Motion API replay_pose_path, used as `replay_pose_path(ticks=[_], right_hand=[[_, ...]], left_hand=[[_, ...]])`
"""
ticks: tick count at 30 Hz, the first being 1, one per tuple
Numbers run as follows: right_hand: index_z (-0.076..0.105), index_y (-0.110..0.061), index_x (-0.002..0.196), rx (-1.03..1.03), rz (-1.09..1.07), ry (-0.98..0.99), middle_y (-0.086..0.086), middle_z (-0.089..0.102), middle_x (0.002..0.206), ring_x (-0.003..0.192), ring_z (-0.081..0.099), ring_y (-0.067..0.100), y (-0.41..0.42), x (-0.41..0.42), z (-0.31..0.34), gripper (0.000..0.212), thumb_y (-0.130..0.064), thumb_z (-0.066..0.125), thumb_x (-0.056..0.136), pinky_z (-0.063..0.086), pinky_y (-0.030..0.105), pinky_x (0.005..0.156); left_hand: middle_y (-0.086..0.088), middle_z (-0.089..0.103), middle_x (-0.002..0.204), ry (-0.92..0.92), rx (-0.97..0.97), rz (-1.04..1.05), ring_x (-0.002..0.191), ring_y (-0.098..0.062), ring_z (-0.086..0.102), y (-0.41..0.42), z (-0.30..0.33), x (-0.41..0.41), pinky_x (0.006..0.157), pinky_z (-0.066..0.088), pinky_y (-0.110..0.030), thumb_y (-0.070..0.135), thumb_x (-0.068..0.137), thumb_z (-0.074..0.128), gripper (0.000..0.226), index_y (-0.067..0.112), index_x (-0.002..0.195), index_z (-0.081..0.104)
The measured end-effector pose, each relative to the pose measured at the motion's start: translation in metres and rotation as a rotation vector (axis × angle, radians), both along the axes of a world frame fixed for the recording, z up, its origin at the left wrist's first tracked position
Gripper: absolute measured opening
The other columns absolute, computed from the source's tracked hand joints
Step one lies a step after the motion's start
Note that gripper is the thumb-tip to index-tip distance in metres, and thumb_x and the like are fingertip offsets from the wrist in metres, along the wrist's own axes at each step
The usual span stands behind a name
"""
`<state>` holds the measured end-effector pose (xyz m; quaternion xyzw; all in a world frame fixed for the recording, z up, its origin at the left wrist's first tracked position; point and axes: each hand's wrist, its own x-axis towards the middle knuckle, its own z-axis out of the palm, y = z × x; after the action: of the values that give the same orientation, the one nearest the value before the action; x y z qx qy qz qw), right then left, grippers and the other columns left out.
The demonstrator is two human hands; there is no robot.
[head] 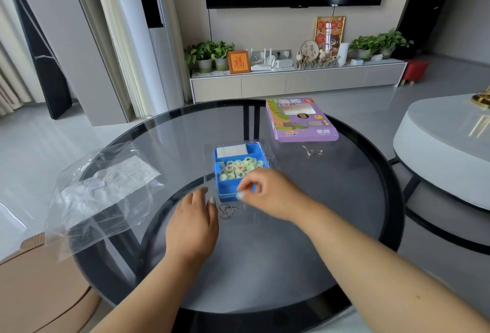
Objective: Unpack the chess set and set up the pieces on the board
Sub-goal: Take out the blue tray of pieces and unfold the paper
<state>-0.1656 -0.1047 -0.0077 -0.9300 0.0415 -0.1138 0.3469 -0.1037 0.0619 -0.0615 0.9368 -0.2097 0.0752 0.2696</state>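
Tray: blue plastic tray of pale round chess pieces, mid glass table.
Left hand: flat, fingers straight beside tray.
Right hand: curled fingers over tray's near edge; grip unclear.
Box: purple cardboard box behind.

Left hand lies flat, fingers straight and relaxed. Right hand sits farther out, fingertips pinched together (too blurry to see around what).

Around your round glass table
You have a crumpled clear plastic bag left, two small metal wire puzzles nearby.
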Motion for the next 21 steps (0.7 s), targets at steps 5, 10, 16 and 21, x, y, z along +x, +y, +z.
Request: replay_pose_path(ticks=[5,10,16,21], right_hand=[[0.061,-0.017,0.088,-0.439,0.238,0.093,-0.008,0.049,0.082,0.093,0.042,0.013,0.031,0.008,-0.013,0.022,-0.038,0.064,0.084,0.044,0.033,0.08],[0.061,-0.018,0.1,-0.385,0.233,0.158,-0.007,0.051,0.088,0.095,0.043,0.013,0.026,0.018,-0.015,0.023,-0.026,0.07,0.081,0.044,0.029,0.078],[0.066,-0.02,0.094,-0.003,0.197,0.262,-0.009,0.049,0.072,0.064,0.045,0.004,0.018,0.02,-0.007,0.021,-0.022,0.077,0.076,0.038,0.018,0.059],[0.069,-0.02,0.084,0.373,-0.056,0.043,-0.001,0.059,0.073,0.062,0.05,0.008,-0.005,0.018,-0.001,0.007,-0.015,0.072,0.081,0.043,0.019,0.06]], left_hand=[[-0.005,0.049,0.137,0.033,-0.02,0.003,0.122,-0.024,0.049,0.0,0.001,0.0,0.09,0.043,-0.035,0.03,0.099,0.031,0.042,0.019,0.138,0.042],[-0.005,0.05,0.136,0.021,-0.013,0.013,0.119,-0.024,0.051,-0.001,0.001,-0.001,0.089,0.044,-0.035,0.029,0.098,0.033,0.042,0.019,0.138,0.042],[-0.006,0.052,0.134,0.023,-0.026,0.026,0.117,-0.025,0.052,-0.002,0.003,-0.002,0.087,0.044,-0.035,0.028,0.097,0.035,0.041,0.018,0.136,0.044],[-0.005,0.051,0.136,0.023,-0.02,0.018,0.117,-0.025,0.052,-0.001,0.003,-0.002,0.088,0.045,-0.035,0.03,0.097,0.035,0.042,0.02,0.137,0.043]])
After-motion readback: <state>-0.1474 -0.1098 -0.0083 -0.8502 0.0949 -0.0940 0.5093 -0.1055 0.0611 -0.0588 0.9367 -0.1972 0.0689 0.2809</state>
